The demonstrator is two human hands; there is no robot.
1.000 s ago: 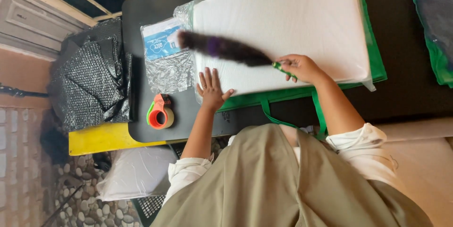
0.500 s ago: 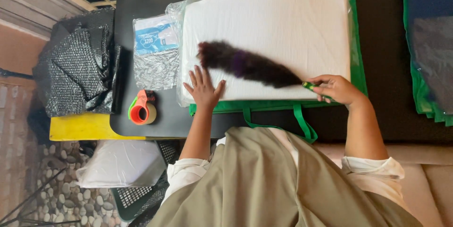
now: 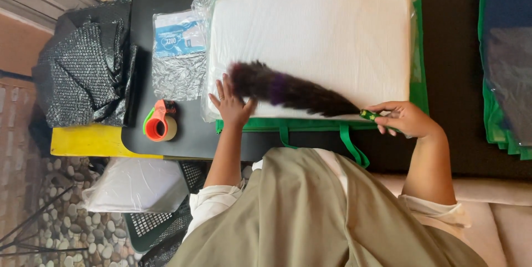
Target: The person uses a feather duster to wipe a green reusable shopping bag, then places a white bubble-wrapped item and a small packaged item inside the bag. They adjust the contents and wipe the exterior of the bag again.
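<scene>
My right hand (image 3: 403, 118) grips the green handle of a feather duster (image 3: 293, 90) with dark brown and purple feathers. The feathers lie across the near part of a white padded cushion (image 3: 316, 34) wrapped in clear plastic. My left hand (image 3: 230, 105) rests flat, fingers spread, on the cushion's near left corner, right beside the duster's tip. The cushion sits on a green fabric bag (image 3: 418, 87) whose straps hang over the near edge of the black table (image 3: 449, 39).
An orange and green tape dispenser (image 3: 160, 121) stands left of my left hand. A clear packet with a blue label (image 3: 178, 51) lies beyond it. Black bubble wrap (image 3: 83, 67) is heaped at far left, and more wrapped green bags (image 3: 507, 62) lie at right.
The duster has slid to the right along the cushion, its tip now off the packet and on the cushion. My left hand shifted onto the cushion's corner.
</scene>
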